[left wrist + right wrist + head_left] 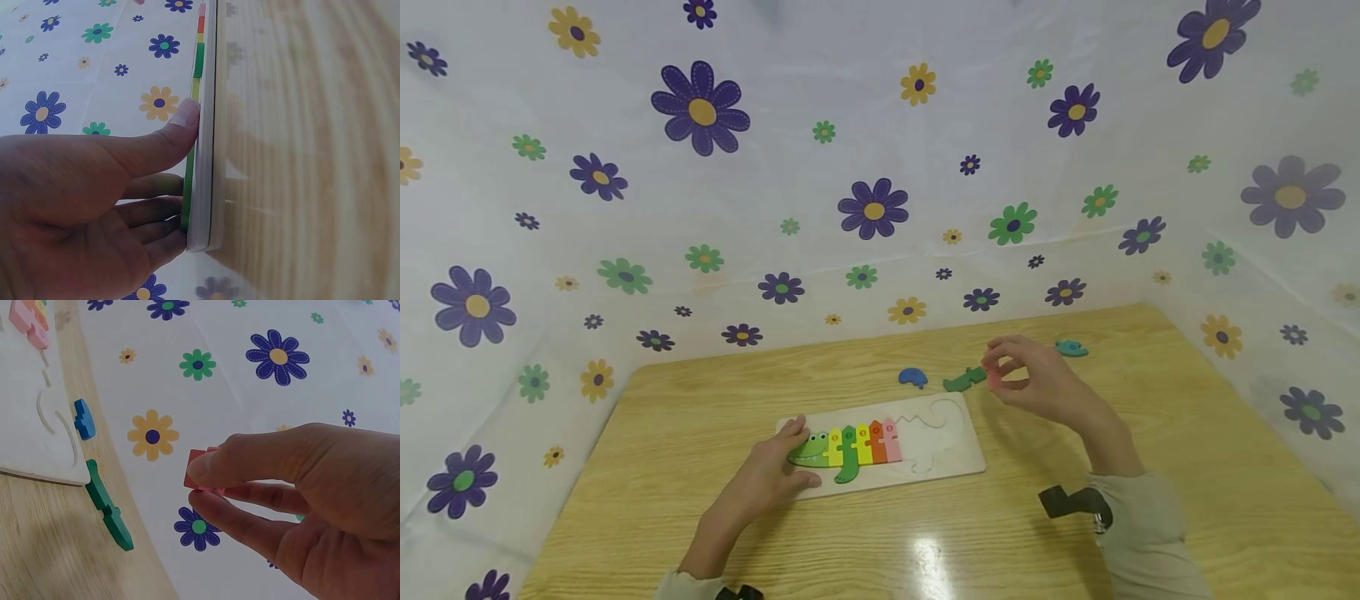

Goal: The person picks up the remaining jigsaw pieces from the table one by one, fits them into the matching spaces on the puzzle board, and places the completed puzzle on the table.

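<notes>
Around us hangs a white flowered cloth (775, 208), and within it we have a wooden tabletop (850, 550). On that lies the pale puzzle board (951, 454), its right part bare apart from printed outlines.

Of our hands, the left hand (771, 471) is spread across the board's left end, thumb at the near side and fingers at the far side, resting there without a closed grip. The right hand (1037, 383) pinches one piece between thumb and fingertips.

The placed crocodile pieces (863, 446) run from the head to a pink segment. Off the board, beyond its far edge, are a long green piece (958, 383) close to the corner, a teal piece (1071, 348) past our right hand, and a blue piece (913, 377).

Smallest is the pinched pink-red piece (195, 457), held clear of the board. We judge this to be mid-assembly: the next move calls for bringing it left, matching its edge to the pink segment and pressing it flat.
</notes>
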Demonstrator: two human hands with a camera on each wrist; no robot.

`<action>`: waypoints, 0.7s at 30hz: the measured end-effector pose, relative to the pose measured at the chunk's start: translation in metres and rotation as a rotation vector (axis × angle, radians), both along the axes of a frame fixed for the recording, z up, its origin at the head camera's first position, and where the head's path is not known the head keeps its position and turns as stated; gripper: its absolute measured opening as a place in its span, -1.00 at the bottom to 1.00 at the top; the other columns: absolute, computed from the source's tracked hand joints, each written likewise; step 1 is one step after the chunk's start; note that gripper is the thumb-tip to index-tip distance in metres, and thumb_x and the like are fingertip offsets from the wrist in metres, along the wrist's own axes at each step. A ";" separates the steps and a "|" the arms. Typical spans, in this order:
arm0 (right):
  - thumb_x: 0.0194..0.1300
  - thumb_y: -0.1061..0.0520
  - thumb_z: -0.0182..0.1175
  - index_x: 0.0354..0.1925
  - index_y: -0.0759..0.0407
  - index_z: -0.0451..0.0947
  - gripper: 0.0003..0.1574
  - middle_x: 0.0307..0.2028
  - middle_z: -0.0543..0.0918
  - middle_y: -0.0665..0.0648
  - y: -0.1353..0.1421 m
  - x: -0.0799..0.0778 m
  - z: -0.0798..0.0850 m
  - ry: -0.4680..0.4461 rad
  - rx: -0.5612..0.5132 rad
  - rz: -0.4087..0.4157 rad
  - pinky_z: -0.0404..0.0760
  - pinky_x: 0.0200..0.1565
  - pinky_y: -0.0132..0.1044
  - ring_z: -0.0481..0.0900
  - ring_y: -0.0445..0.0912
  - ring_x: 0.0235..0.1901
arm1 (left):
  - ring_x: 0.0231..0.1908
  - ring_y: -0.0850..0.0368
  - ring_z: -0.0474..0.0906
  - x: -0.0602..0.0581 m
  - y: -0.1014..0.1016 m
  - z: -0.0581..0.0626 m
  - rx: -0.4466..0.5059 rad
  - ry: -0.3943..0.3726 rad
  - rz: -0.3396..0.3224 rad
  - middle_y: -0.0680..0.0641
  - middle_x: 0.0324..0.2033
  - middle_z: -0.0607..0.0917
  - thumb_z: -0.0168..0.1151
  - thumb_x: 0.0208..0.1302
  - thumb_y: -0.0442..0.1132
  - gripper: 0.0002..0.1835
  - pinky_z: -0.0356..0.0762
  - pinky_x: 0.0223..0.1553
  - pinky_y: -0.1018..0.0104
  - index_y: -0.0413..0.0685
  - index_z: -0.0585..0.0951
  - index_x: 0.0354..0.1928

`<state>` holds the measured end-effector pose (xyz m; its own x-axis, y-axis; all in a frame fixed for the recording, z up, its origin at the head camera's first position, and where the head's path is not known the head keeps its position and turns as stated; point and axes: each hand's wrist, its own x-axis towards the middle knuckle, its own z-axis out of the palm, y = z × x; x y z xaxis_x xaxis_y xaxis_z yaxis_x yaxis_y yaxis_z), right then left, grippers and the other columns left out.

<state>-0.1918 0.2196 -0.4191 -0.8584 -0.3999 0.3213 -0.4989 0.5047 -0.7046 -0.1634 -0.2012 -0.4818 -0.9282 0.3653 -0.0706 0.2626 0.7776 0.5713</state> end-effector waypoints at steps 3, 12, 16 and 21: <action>0.20 0.52 0.33 -0.07 0.35 0.61 -0.68 0.15 0.54 0.46 -0.002 0.001 0.000 -0.006 0.000 0.003 0.79 -0.17 -0.19 0.70 0.24 -0.07 | 0.52 -0.28 0.07 0.000 0.000 0.000 0.004 -0.002 0.002 -0.31 0.52 0.21 0.52 0.19 -0.19 -0.17 0.08 0.49 -0.19 -0.41 0.39 0.42; 0.18 0.52 0.35 -0.09 0.32 0.62 -0.67 0.15 0.56 0.44 -0.008 0.000 -0.001 0.008 0.020 0.007 0.79 -0.18 -0.20 0.71 0.23 -0.08 | 0.53 -0.27 0.07 -0.002 0.000 -0.003 0.000 0.001 0.006 -0.31 0.52 0.21 0.52 0.19 -0.20 -0.17 0.08 0.50 -0.17 -0.40 0.38 0.43; 0.18 0.51 0.35 -0.09 0.32 0.62 -0.67 0.16 0.56 0.45 -0.009 0.000 -0.001 0.005 0.026 0.008 0.79 -0.18 -0.22 0.72 0.21 -0.08 | 0.53 -0.26 0.05 -0.002 0.000 -0.004 0.000 -0.002 0.006 -0.31 0.53 0.19 0.52 0.20 -0.21 -0.16 0.07 0.50 -0.15 -0.40 0.36 0.44; 0.18 0.51 0.35 -0.09 0.31 0.63 -0.68 0.17 0.56 0.44 -0.009 0.001 0.001 -0.005 0.037 0.001 0.78 -0.18 -0.25 0.72 0.20 -0.08 | 0.53 -0.27 0.06 -0.003 0.000 -0.002 -0.007 -0.005 0.004 -0.31 0.53 0.20 0.51 0.21 -0.21 -0.17 0.09 0.49 -0.16 -0.39 0.37 0.44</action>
